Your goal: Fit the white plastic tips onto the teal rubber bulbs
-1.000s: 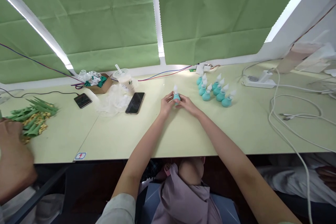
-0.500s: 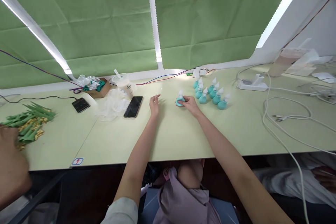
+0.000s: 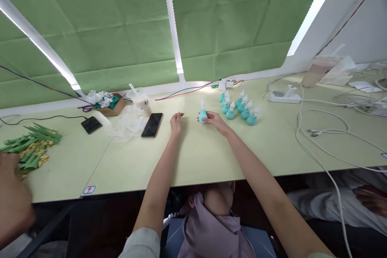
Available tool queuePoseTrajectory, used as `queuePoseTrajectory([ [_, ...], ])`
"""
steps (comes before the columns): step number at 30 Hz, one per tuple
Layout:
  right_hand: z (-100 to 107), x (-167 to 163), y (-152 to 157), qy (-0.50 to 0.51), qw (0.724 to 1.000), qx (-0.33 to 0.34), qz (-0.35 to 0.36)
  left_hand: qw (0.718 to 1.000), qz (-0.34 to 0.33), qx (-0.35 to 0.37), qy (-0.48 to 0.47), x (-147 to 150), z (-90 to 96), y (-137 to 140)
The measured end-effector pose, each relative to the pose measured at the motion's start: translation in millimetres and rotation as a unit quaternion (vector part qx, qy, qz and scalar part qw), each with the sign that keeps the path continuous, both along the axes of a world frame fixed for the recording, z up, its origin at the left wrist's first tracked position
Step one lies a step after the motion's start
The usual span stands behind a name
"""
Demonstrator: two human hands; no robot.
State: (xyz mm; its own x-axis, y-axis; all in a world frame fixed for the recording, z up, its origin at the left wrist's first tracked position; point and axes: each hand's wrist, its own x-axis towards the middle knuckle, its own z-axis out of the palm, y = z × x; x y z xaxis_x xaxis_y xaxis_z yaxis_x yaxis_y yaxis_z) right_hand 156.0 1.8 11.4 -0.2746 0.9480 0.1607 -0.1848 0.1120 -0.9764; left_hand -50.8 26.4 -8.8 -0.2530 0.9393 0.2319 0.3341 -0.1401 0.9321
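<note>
My right hand (image 3: 214,120) grips a turquoise bulb nasal aspirator (image 3: 202,118) with a translucent nozzle. The bulb stands upright at table height, nozzle up, with fingers around its right side. To its left, my left hand (image 3: 176,123) rests on its edge on the table, fingers loosely bent and apart, with nothing seen in it. A gap separates it from the held bulb. Right of my right hand, several similar nasal aspirators (image 3: 241,107) stand upright in loose rows, nozzles up.
Left of my left hand lie a phone (image 3: 152,125), crumpled clear plastic (image 3: 125,123), a drink cup (image 3: 140,100) and a small box (image 3: 113,107). A power strip (image 3: 284,96) and white cables (image 3: 329,131) are on the right. Another person's hand (image 3: 12,193) is by green cone-shaped pieces (image 3: 32,157).
The held aspirator has shifted a little left and now shows its full bulb and nozzle, turned more upright. My left fingers have drawn in slightly. The view has turned a little.
</note>
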Motion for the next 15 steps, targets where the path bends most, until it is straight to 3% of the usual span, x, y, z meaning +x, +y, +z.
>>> queuePoseTrajectory([
  [15,-11.9,-2.6,0.6,-0.084,0.992,0.045,-0.088,0.994,-0.077,0.005,0.074,2.3,-0.7,-1.6],
])
